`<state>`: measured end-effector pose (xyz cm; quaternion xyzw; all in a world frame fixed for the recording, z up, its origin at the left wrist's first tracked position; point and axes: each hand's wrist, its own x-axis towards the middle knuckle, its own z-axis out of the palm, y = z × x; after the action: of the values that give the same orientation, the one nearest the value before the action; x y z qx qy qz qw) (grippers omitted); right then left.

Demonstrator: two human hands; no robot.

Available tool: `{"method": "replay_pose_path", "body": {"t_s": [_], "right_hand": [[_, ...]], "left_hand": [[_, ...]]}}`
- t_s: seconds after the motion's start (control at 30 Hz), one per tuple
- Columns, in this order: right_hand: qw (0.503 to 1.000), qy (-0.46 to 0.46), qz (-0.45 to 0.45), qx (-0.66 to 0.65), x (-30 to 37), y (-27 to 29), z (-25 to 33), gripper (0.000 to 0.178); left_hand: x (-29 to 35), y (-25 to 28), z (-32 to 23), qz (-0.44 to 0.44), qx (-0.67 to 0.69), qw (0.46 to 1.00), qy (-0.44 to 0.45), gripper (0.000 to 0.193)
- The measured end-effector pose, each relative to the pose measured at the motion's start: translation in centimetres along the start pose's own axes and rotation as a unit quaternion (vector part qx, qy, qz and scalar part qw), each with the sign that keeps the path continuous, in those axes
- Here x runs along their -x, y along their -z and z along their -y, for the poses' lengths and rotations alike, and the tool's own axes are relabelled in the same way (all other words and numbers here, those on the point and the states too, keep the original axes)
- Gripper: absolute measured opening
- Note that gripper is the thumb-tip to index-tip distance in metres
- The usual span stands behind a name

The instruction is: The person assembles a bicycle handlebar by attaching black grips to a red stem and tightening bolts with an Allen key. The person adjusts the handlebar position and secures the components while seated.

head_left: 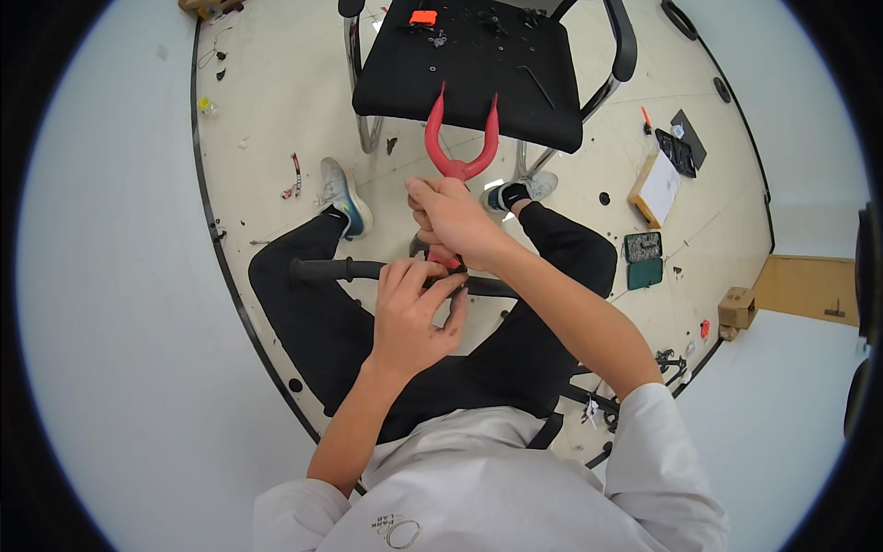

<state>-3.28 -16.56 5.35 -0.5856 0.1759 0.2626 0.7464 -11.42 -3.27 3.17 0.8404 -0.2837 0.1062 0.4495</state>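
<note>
Above the person's lap, the right hand (pixel 452 221) is gripping tightly the red-handled pliers (pixel 460 138), and the left hand (pixel 414 308) is closing its fingers around the black handlebar (pixel 336 270) lying across the knees.

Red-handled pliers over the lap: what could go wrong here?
The left hand has its fingers right beside the head of the pliers; a slip could pinch them. The black bar rests loosely across the legs and might roll off. Small parts on the chair seat could scatter if it is bumped.

A tan cardboard box with a white label (pixel 657 189) lies at upper right; a small cardboard box (pixel 737 309) sits at right.
</note>
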Motion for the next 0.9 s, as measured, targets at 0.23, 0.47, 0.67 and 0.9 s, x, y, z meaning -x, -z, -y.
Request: {"method": "replay_pose_path", "body": {"t_s": [0.23, 0.47, 0.67, 0.9], "right_hand": [[0.996, -0.044, 0.028, -0.07, -0.4, 1.0, 0.0, 0.041], [0.97, 0.046, -0.052, -0.235, 2.2, 5.3, -2.4, 0.039], [0.937, 0.071, -0.017, -0.341, 4.5, 8.2, -4.4, 0.038], [0.905, 0.073, 0.022, -0.419, 8.6, 4.4, -1.9, 0.038]], "left_hand": [[0.1, 0.0, 0.3, -0.002, -0.004, 1.0, -0.01, 0.027], [0.2, 0.0, 0.5, -0.007, -0.005, 1.0, -0.016, 0.027], [0.0, 0.1, 0.1, 0.001, 0.004, 1.0, 0.004, 0.029], [-0.1, 1.3, -2.3, 0.026, 0.055, 0.997, -0.051, 0.036]]}}
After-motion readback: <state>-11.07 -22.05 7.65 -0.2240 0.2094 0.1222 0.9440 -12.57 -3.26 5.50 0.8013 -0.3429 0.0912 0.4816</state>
